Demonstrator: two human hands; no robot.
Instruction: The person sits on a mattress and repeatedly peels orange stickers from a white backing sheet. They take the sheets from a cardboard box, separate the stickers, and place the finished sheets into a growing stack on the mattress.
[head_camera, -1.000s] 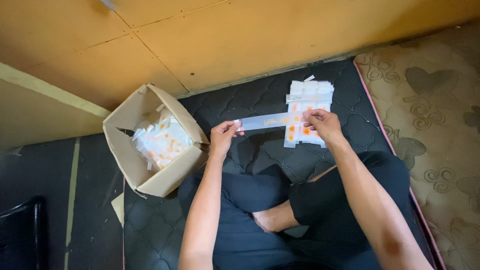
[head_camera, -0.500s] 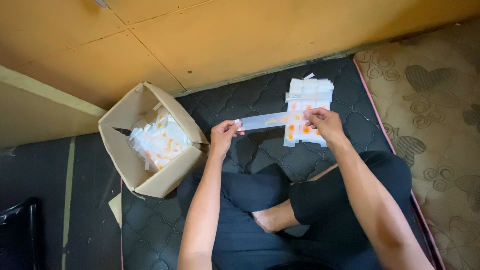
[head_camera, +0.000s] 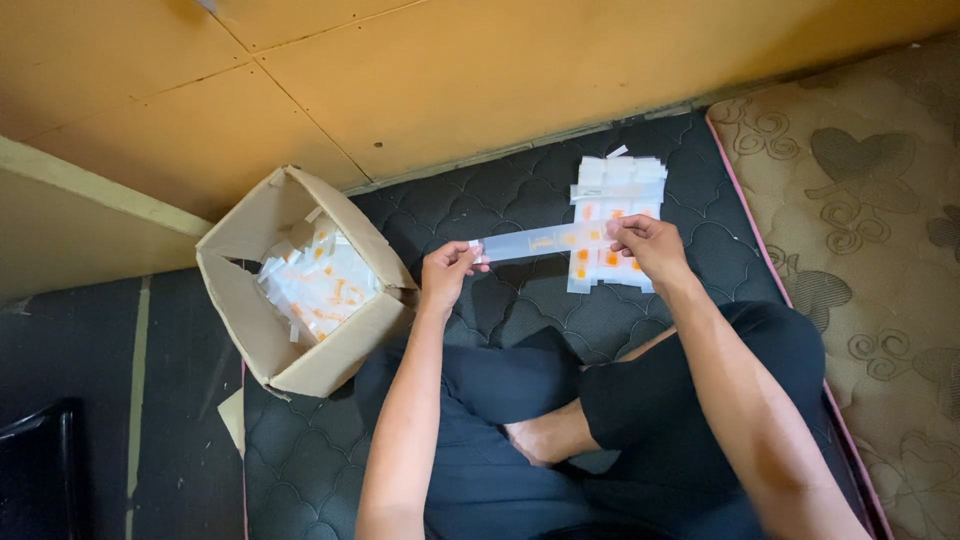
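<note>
Little has changed since a second ago: left hand (head_camera: 447, 275) and right hand (head_camera: 648, 245) still pinch the ends of a long translucent plastic strip (head_camera: 540, 241), above the white-and-orange strip pile (head_camera: 612, 185).

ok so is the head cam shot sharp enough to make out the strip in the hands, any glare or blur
Head view: lighting is soft and even, with no harsh glare; the clear strip held between the left hand and right hand is sharp enough to follow, though its orange marks are too small to make out; the white packets in the cardboard box look slightly washed out; the bottom left corner is dark.
</note>
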